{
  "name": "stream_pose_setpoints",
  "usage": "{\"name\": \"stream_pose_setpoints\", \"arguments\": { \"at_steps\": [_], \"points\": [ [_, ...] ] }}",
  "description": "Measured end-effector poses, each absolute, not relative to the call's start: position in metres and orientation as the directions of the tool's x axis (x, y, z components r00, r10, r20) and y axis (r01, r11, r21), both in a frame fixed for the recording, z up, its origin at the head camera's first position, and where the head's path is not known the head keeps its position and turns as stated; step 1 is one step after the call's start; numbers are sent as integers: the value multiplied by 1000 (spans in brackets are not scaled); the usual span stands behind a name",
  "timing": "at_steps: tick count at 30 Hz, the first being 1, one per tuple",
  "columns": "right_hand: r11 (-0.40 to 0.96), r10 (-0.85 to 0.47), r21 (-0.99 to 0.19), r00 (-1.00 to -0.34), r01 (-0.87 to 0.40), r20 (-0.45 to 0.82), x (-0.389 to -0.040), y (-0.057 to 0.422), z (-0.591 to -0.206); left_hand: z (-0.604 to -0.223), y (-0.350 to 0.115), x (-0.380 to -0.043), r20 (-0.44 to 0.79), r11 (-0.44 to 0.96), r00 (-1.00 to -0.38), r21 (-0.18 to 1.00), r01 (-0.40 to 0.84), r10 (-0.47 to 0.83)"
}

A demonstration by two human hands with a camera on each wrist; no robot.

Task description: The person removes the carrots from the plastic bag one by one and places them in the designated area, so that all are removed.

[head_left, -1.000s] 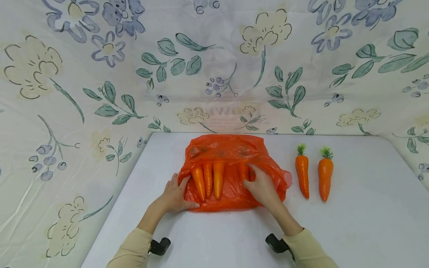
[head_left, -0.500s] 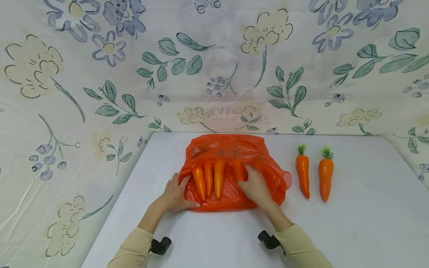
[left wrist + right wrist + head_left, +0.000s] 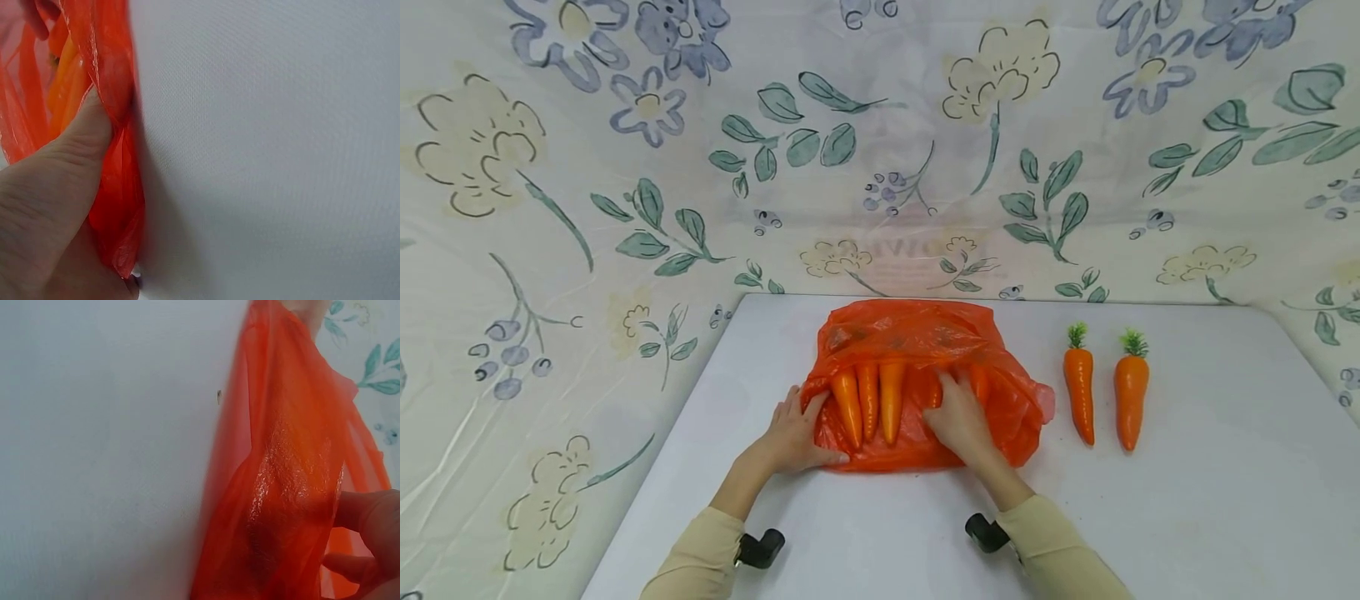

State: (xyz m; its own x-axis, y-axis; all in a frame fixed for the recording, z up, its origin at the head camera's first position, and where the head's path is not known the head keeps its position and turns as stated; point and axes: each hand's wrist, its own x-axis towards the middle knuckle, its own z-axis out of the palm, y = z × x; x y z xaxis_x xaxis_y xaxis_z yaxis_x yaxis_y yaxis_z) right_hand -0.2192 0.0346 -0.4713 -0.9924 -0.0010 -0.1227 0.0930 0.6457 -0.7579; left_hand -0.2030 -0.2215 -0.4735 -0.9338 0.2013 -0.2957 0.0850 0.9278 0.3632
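An orange-red plastic bag (image 3: 910,325) lies on the table with its mouth toward me. Three carrots (image 3: 891,404) lie side by side in its left part, tips toward me, their tops under the film. At the bag's left edge my left hand (image 3: 790,437) pinches the film, the thumb showing in the left wrist view. My right hand (image 3: 958,417) reaches into the mouth and grips a carrot (image 3: 934,388), partly hidden by the fingers. Another carrot (image 3: 979,382) shows to the right of that hand. In the right wrist view, film covers part of the right hand's fingers (image 3: 350,509).
Two carrots with green tops, a slim one (image 3: 1079,392) and a thicker one (image 3: 1130,400), lie apart on the white table (image 3: 1225,433) right of the bag. A flower-printed cloth (image 3: 880,167) hangs behind the table's far edge.
My right hand has moved left inside the bag, taking the gripped carrot along. A carrot to its right has come into sight. My left hand stays at the bag's edge.
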Motion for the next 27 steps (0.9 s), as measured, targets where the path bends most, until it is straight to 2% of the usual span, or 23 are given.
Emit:
{"name": "stream_pose_setpoints", "arguments": {
  "at_steps": [9, 27],
  "points": [
    [645, -16, -762, -997, 51, -80, -223, 38, -471, -474, -223, -202, -270, 924, -938, 368, 107, 217],
    [640, -31, -763, -990, 86, -138, -219, 37, -471, -475, -224, -202, -277, 929, -937, 356, 104, 211]
  ]
}}
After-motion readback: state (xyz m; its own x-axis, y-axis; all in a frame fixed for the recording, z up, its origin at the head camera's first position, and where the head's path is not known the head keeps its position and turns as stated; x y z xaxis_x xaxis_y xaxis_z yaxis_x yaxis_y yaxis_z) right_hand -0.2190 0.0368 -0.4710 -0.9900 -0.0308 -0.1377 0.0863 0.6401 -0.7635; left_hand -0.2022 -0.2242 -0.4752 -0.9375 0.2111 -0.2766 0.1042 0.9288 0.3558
